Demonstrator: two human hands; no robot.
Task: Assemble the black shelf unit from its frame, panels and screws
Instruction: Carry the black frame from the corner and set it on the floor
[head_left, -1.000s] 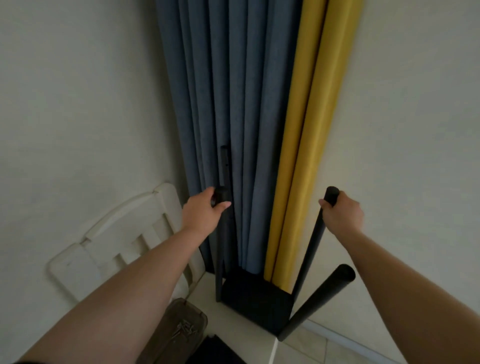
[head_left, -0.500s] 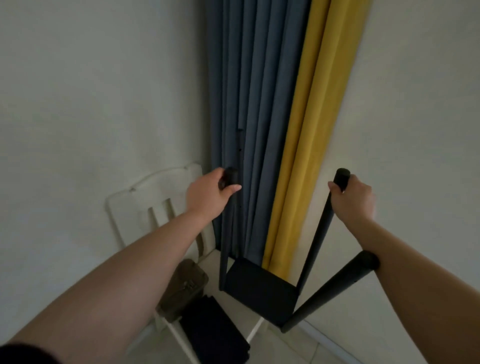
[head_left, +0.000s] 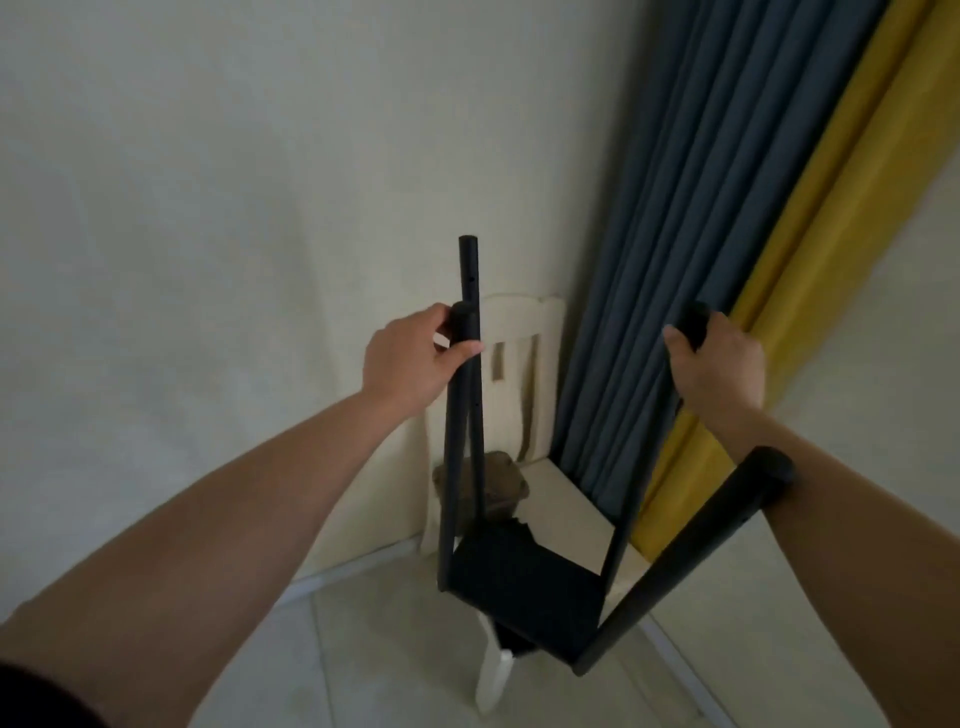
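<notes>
Now the black shelf unit (head_left: 524, 577) is up off the floor and has swung left, away from the blue curtain (head_left: 691, 249) where it stood a second ago, and it hangs in front of the white chair (head_left: 519, 364) in the corner. Left hand (head_left: 410, 358) has its fingers and thumb curled right round the top of 1 post, and the right hand (head_left: 719, 364) is wrapped the same way over the rounded end of another, so both hands hold the frame firmly. A 3rd post (head_left: 469, 270) pokes up behind the left hand, and the 4th post (head_left: 685, 561) slants toward the camera beside the right forearm. Only 1 dark panel sits low between the 4 posts; the upper stretch of the frame is bare, with small holes showing on the rear post. On the chair seat lies a brownish bag (head_left: 498, 483), with something dark below it, partly hidden by the panel. My read: the frame is being carried to a better spot, so the task is only partly done, with more panels and screws to go. Watch that slanted post and the chair, which sit close to the swinging frame.
</notes>
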